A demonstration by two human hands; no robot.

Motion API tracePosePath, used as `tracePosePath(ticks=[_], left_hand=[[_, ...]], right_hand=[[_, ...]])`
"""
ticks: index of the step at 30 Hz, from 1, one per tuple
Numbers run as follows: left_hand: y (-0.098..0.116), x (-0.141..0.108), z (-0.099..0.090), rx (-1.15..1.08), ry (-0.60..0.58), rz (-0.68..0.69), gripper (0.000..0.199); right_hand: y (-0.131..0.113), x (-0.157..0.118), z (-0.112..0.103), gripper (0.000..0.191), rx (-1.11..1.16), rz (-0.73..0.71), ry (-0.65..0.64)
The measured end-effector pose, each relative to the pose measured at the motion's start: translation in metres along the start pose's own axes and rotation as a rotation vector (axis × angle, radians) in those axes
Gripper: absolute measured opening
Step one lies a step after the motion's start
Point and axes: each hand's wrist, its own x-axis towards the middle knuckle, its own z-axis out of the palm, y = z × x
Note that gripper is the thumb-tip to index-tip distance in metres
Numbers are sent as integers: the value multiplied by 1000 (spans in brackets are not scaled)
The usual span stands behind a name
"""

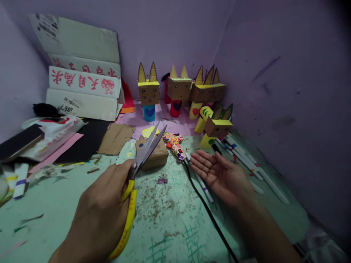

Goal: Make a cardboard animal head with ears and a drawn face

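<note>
Yellow-handled scissors (128, 215) are in my left hand (101, 208), its fingers wrapped round the handles and the blades slightly apart, pointing up and away. Behind the blades sits a small cardboard box (156, 157) with a drawn-on face. My right hand (222, 179) is palm up with its fingers stretched out, and nothing lies on it. Between the hands, a glue gun (177, 148) with a colourful pattern rests on the green tabletop (164, 226), its black cord (203, 201) running toward the front edge.
Several box-headed cardboard figures (149, 93) stand along the back. Printed white cardboard (82, 91) leans at the back left, near black sheets (87, 138) and brown cardboard (116, 138). White rolled tubes (255, 168) lie at the right, beside the purple wall (296, 109).
</note>
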Motion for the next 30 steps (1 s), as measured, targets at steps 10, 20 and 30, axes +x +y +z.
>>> tracePosePath(ticks=[10,20,30], left_hand=[[-4,-3,3,-27,-36,-1,48],[-5,-5,4,-14,-25,-16,46],[3,-6,7,4,-19,-5,39]], right_hand=[[1,-1,2,49,-12,135,-156],[6,-8,2,31,-158,-97,-307],[-13,-23,-30,10,-777,-753,-180]])
